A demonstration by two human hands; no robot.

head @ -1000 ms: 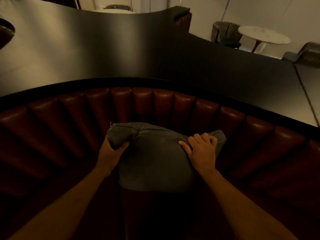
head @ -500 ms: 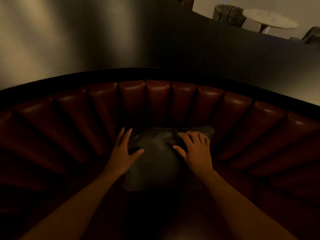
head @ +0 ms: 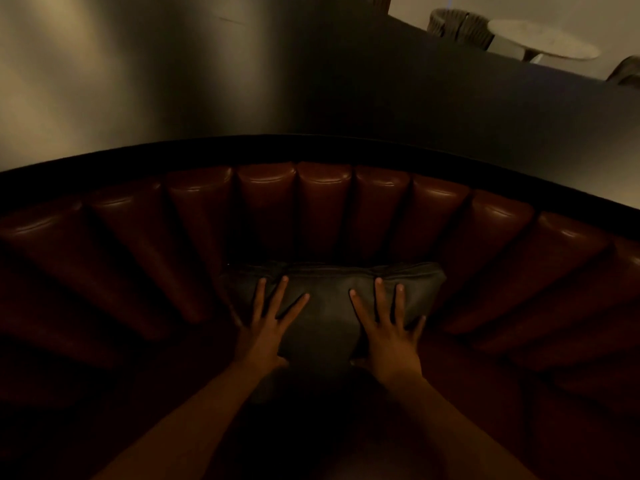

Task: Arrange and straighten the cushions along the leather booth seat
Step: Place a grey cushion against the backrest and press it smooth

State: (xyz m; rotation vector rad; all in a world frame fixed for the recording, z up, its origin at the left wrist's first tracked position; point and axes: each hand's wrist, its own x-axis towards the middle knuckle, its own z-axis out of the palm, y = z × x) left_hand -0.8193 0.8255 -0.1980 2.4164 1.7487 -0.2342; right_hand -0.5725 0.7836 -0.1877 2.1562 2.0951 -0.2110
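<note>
A grey-green cushion (head: 329, 313) leans upright against the channelled red-brown leather backrest (head: 325, 209) of the curved booth, in the middle of the view. My left hand (head: 266, 323) lies flat on the cushion's left half with its fingers spread. My right hand (head: 388, 327) lies flat on the right half, fingers spread too. Neither hand grips the fabric. The cushion's lower edge and the seat under it are lost in shadow.
A dark curved ledge (head: 311, 143) tops the backrest, with a smooth dark wall (head: 242, 74) behind it. Far right beyond it stand a round pale table (head: 543, 46) and two chairs (head: 460, 26). The booth continues left and right in deep shadow.
Both hands let go of the cushion's top corners and now rest flat on its front. The cushion went from held up to set back against the backrest. My view came closer and lower.
</note>
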